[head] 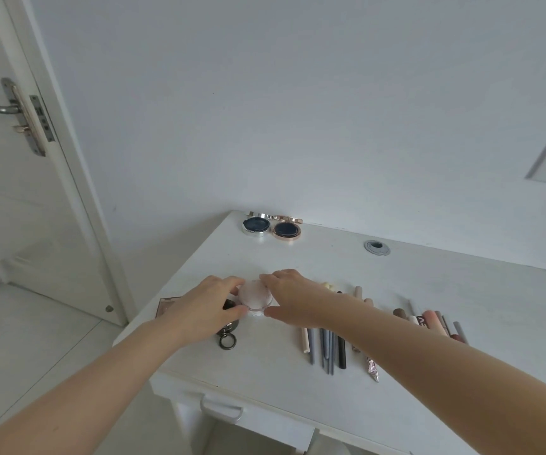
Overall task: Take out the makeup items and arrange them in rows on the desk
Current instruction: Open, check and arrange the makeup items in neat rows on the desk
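Makeup is lying across the desk [429, 290] in rows, and I am holding a round pale pink jar [254, 298] between both hands near the left end of the front row. My left hand [204, 308] is gripping its near-left side, thumb low at the base and fingers curling over the far edge; my right hand [289, 298] is pinching it from the other side, thumb at the base, fingers on the lid. I am using both hands, I judge, to steady it as I set it in line. A dark keyring compact [229, 330] is sitting just beside it, partly under my left hand, and a flat palette [165, 307] is lying further left. To the right, pencils [327, 346] and tubes [429, 320] are lying side by side, pointing toward me. Two open compacts [271, 228] are forming a back row by the wall. One tube is showing lettering, too small to read.
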